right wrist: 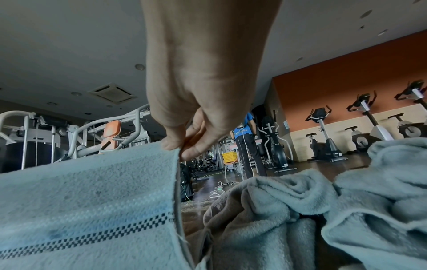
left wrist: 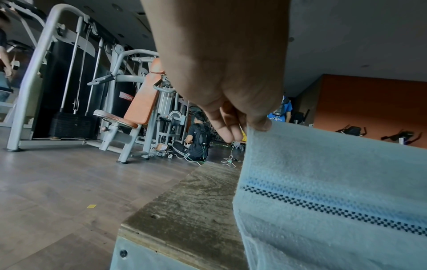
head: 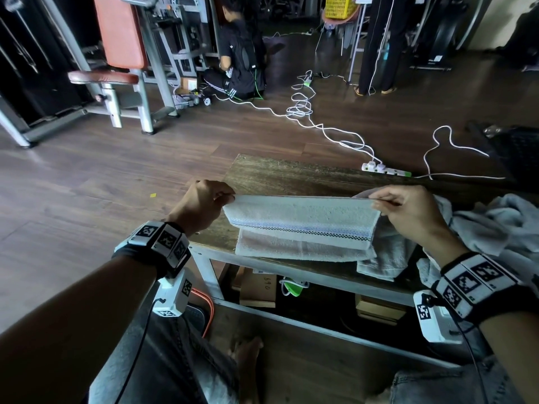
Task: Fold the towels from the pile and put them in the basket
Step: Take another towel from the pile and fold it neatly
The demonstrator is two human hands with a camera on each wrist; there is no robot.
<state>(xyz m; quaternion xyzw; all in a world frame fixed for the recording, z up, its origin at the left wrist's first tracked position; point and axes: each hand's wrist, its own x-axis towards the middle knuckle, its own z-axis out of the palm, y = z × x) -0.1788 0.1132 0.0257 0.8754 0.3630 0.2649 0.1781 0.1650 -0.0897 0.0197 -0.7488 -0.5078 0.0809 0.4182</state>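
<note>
A: What carries everything here?

B: A low wooden bench [head: 291, 173] with a pale metal frame, on a dark plank floor. Its far left corner is bare wood.

A: And the pile?

B: The heap of crumpled pale towels [head: 493, 223] fills the bench's right end, reaching the right edge of the view. In the right wrist view the same heap [right wrist: 312, 210] lies just beside the towel being worked.

A: Which towel is that?

B: A white towel with a blue band and a black checkered stripe [head: 300, 220]. Its upper edge is lifted and stretched taut between both hands, while its lower part lies doubled on the bench near the front edge, toward the left end.

A: How are the hands?

B: The left hand [head: 201, 205] pinches the towel's upper left corner between thumb and curled fingers; the left wrist view shows the thumb [left wrist: 261, 122] pressed on the cloth edge. The right hand [head: 408, 208] pinches the upper right corner the same way.

A: Any basket?

B: A yellow basket [head: 339, 5] sits on a chair far back, well apart from the bench.
</note>
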